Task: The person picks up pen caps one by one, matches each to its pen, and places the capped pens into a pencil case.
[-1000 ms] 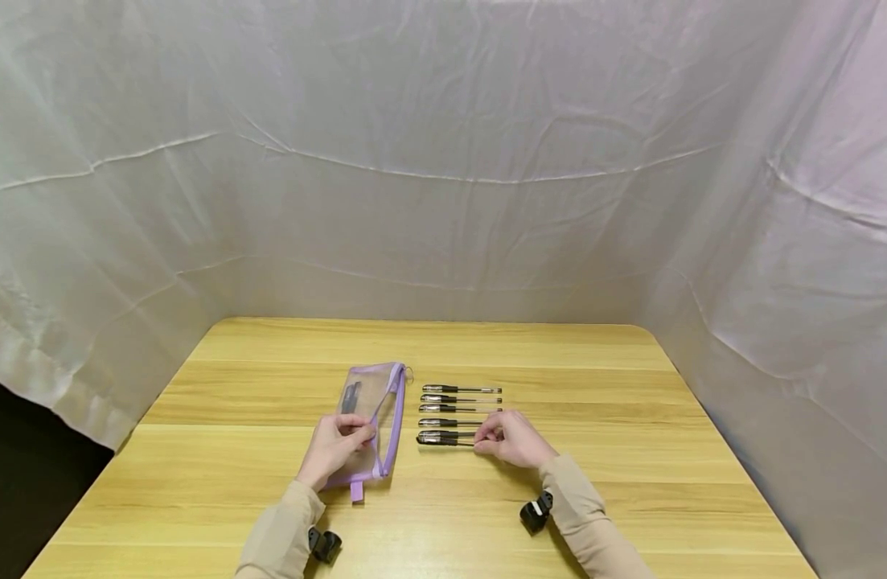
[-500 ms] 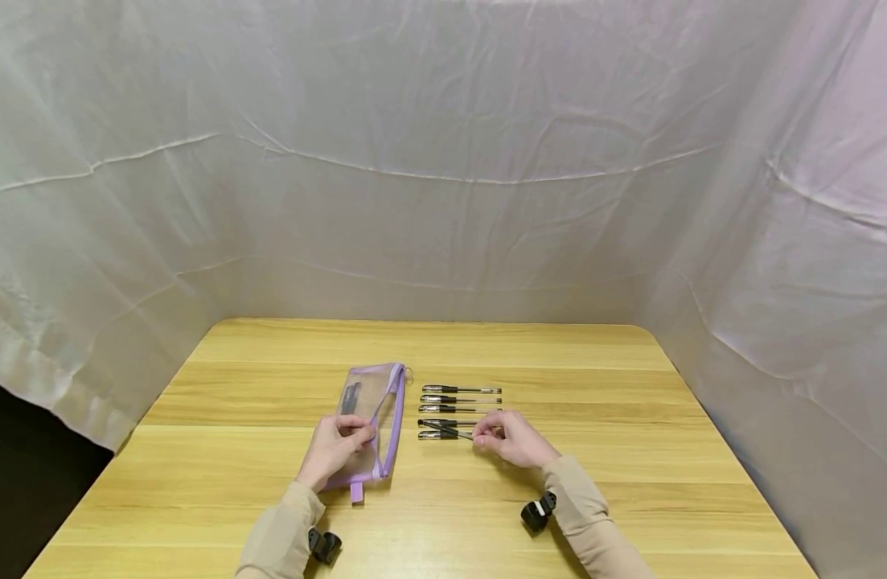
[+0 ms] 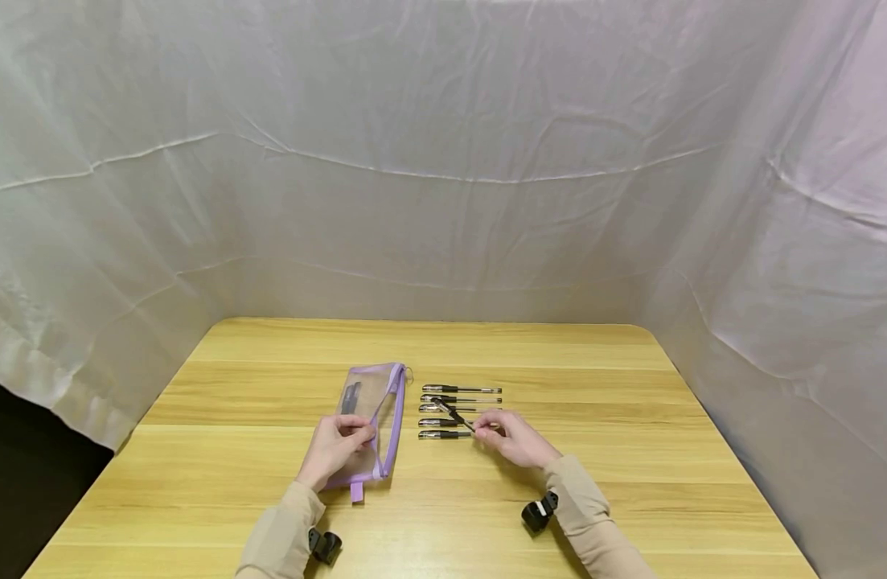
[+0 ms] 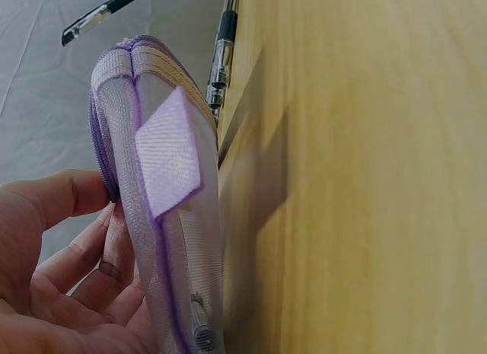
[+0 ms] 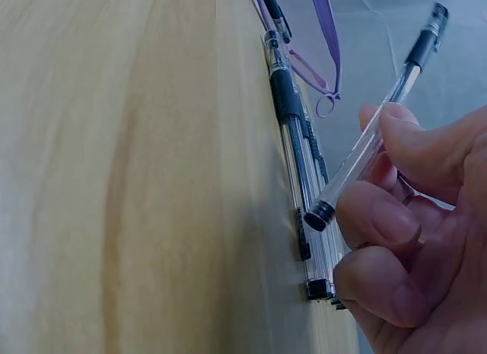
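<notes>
My left hand [image 3: 334, 446] pinches the opening edge of a lilac mesh zip pouch [image 3: 391, 430], which stands open on its right side. In the left wrist view, thumb and fingers hold the purple zipper edge [image 4: 106, 152]. Dark pen shapes [image 3: 351, 396] show through the mesh. My right hand [image 3: 517, 438] pinches a clear-barrelled capped gel pen [image 5: 422, 49] near its rear end. The pen tilts up off the table, its cap end pointing away and left, above the row. Beneath it, several like pens [image 3: 439, 435] lie side by side, caps toward the pouch.
All this lies on a light wood table [image 3: 559, 362]. Pale cloth [image 3: 443, 201] hangs behind the table and along both sides. A small metal ring [image 3: 409, 375] hangs from the pouch's far corner, and a lilac tab [image 3: 357, 492] sticks out at its near end.
My right hand has lifted the nearest pen from the row and swung its cap end up and away from me. My left hand and the pouch have stayed in place.
</notes>
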Motion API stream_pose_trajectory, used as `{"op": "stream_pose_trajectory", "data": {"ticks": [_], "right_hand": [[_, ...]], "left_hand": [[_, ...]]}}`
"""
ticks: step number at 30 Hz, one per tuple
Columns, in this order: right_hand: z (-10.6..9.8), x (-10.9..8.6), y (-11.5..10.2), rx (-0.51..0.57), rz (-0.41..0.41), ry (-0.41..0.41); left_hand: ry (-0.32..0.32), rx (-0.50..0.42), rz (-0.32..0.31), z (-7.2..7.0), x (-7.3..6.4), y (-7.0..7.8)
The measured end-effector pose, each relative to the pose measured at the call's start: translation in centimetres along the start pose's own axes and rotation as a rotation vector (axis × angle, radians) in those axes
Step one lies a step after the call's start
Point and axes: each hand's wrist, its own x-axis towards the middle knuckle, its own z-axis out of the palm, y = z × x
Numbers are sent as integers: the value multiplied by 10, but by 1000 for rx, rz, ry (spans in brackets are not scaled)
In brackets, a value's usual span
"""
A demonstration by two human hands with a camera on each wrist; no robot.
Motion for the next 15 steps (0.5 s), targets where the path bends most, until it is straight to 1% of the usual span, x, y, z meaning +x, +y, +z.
{"op": "stream_pose_trajectory", "data": {"ticks": [4, 8, 12, 15], "right_hand": [[0, 0, 0, 6, 7, -1], [0, 1, 2, 25, -11, -7], [0, 2, 4, 100, -26, -34], [0, 2, 4, 156, -21, -51]], "left_hand": [[-2, -2, 3, 0, 0, 0], [0, -2, 3, 0, 1, 0], [4, 2, 2, 1, 1, -1], [5, 4, 2, 1, 1, -1]]}}
